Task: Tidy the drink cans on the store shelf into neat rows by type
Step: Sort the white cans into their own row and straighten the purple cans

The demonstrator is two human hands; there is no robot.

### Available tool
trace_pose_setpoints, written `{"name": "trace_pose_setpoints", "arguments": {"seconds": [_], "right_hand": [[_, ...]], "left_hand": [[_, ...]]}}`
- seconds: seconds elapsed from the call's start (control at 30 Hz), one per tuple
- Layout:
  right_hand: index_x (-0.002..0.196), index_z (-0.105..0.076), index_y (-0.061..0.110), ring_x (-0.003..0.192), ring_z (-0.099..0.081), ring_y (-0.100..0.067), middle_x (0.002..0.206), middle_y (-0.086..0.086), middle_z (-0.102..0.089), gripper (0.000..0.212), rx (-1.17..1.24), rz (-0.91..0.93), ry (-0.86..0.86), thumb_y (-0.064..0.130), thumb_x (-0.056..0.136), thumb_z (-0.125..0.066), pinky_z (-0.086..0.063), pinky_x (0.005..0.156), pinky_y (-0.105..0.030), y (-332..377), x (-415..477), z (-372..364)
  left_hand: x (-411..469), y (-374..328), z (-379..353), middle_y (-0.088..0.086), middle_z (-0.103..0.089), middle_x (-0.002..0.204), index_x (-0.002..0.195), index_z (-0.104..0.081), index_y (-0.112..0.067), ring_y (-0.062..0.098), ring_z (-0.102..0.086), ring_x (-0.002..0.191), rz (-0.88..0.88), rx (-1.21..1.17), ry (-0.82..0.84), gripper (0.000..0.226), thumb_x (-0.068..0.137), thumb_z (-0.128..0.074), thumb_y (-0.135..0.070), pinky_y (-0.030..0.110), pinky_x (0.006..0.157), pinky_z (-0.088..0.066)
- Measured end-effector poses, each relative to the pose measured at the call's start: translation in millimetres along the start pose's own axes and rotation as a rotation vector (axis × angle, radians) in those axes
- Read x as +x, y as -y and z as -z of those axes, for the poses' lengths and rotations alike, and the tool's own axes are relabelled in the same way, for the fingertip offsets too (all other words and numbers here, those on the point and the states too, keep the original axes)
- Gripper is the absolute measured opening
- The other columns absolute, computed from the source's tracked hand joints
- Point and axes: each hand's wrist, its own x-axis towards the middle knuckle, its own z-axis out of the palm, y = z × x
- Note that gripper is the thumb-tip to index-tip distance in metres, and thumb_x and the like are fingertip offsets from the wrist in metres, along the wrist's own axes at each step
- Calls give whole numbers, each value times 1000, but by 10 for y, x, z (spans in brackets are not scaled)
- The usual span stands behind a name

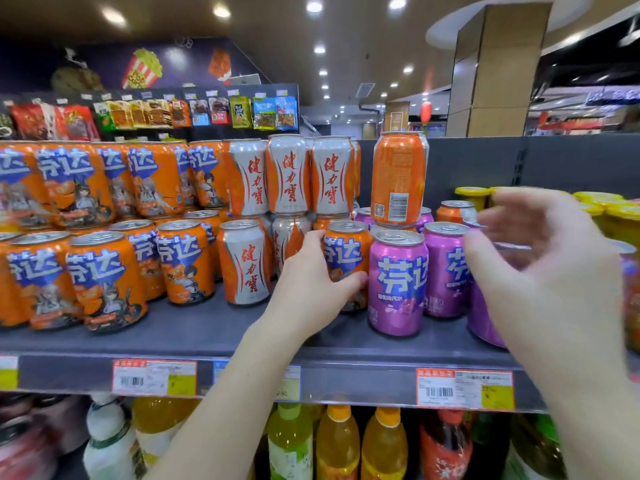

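Drink cans crowd the grey shelf (194, 327) in two tiers, and the sorting is only partly there. Orange cans (104, 275) with the blue logo fill the left, silver-and-orange cans (246, 261) stand in the middle, purple cans (398, 282) sit to the right.

The left hand (311, 289) is wrapped around a stray orange can (346, 251) — thumb on the front face, fingers curling round its left side. That can stands wedged between the silver group and the purple group, touching the front purple one, so it reads as the odd one out; the grip looks set to lift it clear and carry it left to its own kind.

The right hand (540, 258) hangs in front of the purple cans, fingers spread wide and holding nothing. It is blurred, so whether it touches a can I cannot tell. It may be steadying the purple row while its neighbour comes out.

One more misfit up top — an orange can (398, 178) perched on the purple ones, barcode facing out. Behind the purple row another orange lid (455, 209) peeks through.

Tight packing here: pulling the held can could nudge the tall one stacked just beside it.
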Motion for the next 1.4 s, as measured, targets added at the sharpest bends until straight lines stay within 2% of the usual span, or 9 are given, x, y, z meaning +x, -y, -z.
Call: {"name": "trace_pose_setpoints", "arguments": {"seconds": [0.13, 0.23, 0.4, 0.6, 0.77, 0.9, 1.0, 1.13, 1.4], "right_hand": [[134, -51, 17, 98, -62, -9, 111, 7, -62, 60, -98, -47, 148, 34, 83, -77, -51, 78, -21, 131, 505, -417], [139, -40, 19, 98, -55, -14, 112, 5, -52, 81, -199, -147, 336, 49, 77, -81, -40, 64, -19, 93, 775, -691], [127, -45, 19, 96, -58, -17, 112, 2, -58, 79, -192, -287, 338, 53, 68, -86, -44, 64, -25, -65, 907, -899], [126, -44, 23, 96, -65, -8, 110, 8, -62, 74, 152, -289, 280, 35, 69, -90, -52, 71, -24, 182, 835, -795], [123, -60, 21, 98, -73, -16, 111, 2, -73, 59, 336, -237, 478, 20, 71, -87, -60, 83, -38, 587, 626, -772], [111, -66, 26, 88, -75, -12, 99, 7, -77, 49, 343, -253, 568, 11, 68, -83, -62, 74, -33, 655, 224, -951], [107, -67, 22, 88, -76, -18, 96, 2, -78, 49, 413, -341, 597, 3, 64, -78, -63, 72, -36, 569, -45, -1176], [114, -64, 23, 90, -75, -13, 97, 4, -78, 56, 443, -461, 640, -2, 64, -72, -59, 65, -24, 431, -252, -1423], [136, -43, 32, 110, -66, -19, 119, 2, -67, 77, 312, -595, 671, -11, 77, -66, -55, 92, -40, 293, -318, -1631]], "left_hand": [[-27, 30, 64, -17, -63, 118, 138, -44, -29, -5, -59, 91, 9, -19, -45, 74, 78, -84, -41, 6, 69, -42], [-97, 46, 175, -24, -56, 105, 136, -44, -31, -15, -53, 82, 14, -27, -61, 73, 77, -85, -40, 4, 63, -39], [-262, 90, 408, -35, -52, 91, 125, -44, -42, -28, -52, 82, -22, -40, -143, 67, 73, -87, -41, -3, 62, -41], [-432, 173, 712, -31, -62, 99, 119, -46, -49, -28, -52, 93, -35, -114, -236, 67, 69, -90, -41, -6, 66, -40], [-513, 319, 967, -29, -64, 92, 118, -50, -48, -21, -57, 87, -7, -120, -294, 67, 66, -91, -42, -2, 63, -43], [-600, 462, 1166, -27, -65, 89, 116, -50, -47, -18, -60, 84, 23, -127, -354, 67, 63, -92, -43, 9, 69, -47], [-666, 575, 1296, -30, -63, 87, 107, -49, -49, -22, -58, 83, 32, -128, -394, 63, 62, -93, -38, 2, 66, -44], [-740, 695, 1410, -28, -64, 93, 123, -53, -43, -22, -58, 85, 47, -136, -403, 73, 62, -93, -39, 3, 64, -44], [-777, 808, 1501, -26, -65, 104, 134, -51, -42, -18, -59, 90, 34, -127, -371, 83, 62, -92, -45, 4, 65, -43]]}}
